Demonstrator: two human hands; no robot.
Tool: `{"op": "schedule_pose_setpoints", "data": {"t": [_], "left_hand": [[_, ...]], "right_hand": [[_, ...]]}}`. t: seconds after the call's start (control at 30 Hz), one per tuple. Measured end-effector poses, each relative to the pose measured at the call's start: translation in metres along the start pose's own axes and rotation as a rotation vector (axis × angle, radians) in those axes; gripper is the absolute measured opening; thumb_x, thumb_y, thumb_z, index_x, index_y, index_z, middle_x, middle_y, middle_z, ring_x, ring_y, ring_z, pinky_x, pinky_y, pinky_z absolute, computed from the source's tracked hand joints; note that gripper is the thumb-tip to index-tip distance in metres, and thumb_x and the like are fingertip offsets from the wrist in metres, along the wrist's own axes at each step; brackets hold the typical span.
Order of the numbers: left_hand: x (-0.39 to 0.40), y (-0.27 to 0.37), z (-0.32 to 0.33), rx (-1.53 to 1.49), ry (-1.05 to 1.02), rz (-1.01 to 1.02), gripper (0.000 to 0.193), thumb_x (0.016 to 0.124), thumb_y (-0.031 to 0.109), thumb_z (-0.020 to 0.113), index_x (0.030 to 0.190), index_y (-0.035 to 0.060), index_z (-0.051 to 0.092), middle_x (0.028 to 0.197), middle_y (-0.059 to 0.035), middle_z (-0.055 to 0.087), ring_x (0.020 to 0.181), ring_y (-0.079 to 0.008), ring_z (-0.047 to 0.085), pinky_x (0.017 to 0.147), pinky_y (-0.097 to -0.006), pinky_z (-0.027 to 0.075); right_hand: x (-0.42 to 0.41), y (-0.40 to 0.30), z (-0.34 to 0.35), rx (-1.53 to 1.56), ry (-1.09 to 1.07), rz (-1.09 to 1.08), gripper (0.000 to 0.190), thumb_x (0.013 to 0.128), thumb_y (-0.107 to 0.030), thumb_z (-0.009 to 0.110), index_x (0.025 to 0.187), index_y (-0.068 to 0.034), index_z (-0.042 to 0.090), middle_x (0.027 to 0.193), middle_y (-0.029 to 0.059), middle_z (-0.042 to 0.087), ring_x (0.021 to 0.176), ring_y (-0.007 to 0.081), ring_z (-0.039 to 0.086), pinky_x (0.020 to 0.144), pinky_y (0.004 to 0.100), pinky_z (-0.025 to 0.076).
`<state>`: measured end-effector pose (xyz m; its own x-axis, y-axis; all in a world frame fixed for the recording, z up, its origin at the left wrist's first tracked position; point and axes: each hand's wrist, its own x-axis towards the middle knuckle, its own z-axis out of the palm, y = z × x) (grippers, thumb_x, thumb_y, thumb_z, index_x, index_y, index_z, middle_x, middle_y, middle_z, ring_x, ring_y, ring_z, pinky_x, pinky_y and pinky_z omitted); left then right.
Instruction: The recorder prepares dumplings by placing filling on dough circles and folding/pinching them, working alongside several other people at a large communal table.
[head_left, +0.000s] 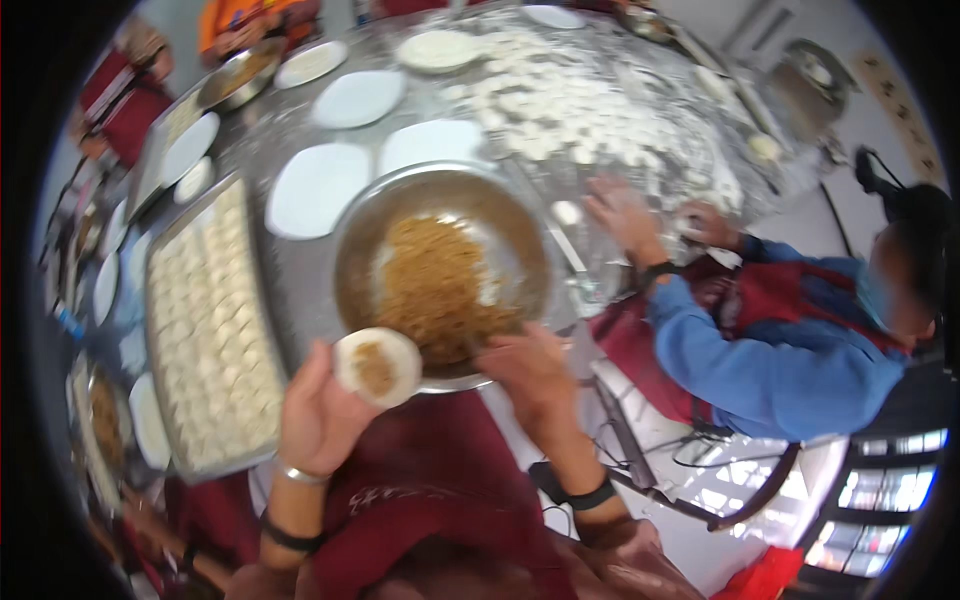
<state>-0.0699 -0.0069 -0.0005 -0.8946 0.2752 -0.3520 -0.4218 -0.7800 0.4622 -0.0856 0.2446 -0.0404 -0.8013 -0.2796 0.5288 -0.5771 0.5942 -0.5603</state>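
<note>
A round dough wrapper (406, 362) rests on the fingers of my left hand (322, 412), held by its edge in front of the bowl. A small mound of brown filling (373, 369) lies in the middle of the wrapper. My right hand (536, 375) is blurred at the near right rim of a large steel bowl (442, 180). Its fingertips reach over the crumbly brown filling (431, 277) in that bowl; whether they grip anything is not clear.
Left of the bowl, a metal tray (266, 322) holds rows of filled dumplings (217, 330). White plates (319, 191) stand behind. Many dough pieces (555, 105) cover the floured table farther back. At right, a co-worker in blue sleeves (780, 367) works dough close to the bowl.
</note>
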Motion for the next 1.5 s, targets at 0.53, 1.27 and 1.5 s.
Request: {"op": "schedule_pose_setpoints", "data": {"t": [0.53,1.27,1.5], "left_hand": [[-0.020,0.014,0.000,0.060,0.109,0.147,0.052,0.102,0.040,0.037,0.125,-0.0062,0.046,0.126,-0.0236,0.055,0.117,-0.0357,0.055,0.100,-0.0464,0.045],[-0.023,0.006,0.020,-0.011,-0.042,0.078,0.050,0.103,0.039,0.036,0.131,-0.0016,0.045,0.130,-0.0154,0.054,0.120,-0.0273,0.054,0.103,-0.0429,0.042],[-0.039,0.015,0.011,-0.012,-0.095,0.072,0.050,0.102,0.040,0.036,0.131,-0.0009,0.046,0.129,-0.0150,0.055,0.120,-0.0269,0.054,0.103,-0.0420,0.043]], "right_hand": [[0.050,-0.012,-0.124,-0.342,0.484,0.006,0.050,0.095,-0.004,0.053,0.140,0.007,0.034,0.088,0.0143,0.068,0.067,0.0139,0.063,0.065,0.0257,0.052],[0.035,-0.070,-0.017,0.099,-0.055,-0.115,0.035,0.067,-0.010,0.077,0.101,-0.004,0.070,0.115,0.0146,0.064,0.109,0.0352,0.060,0.091,0.0426,0.048],[0.031,-0.090,0.012,0.076,0.007,-0.285,0.036,0.065,-0.004,0.077,0.100,-0.010,0.072,0.116,0.0129,0.065,0.111,0.0352,0.059,0.091,0.0430,0.048]]}}
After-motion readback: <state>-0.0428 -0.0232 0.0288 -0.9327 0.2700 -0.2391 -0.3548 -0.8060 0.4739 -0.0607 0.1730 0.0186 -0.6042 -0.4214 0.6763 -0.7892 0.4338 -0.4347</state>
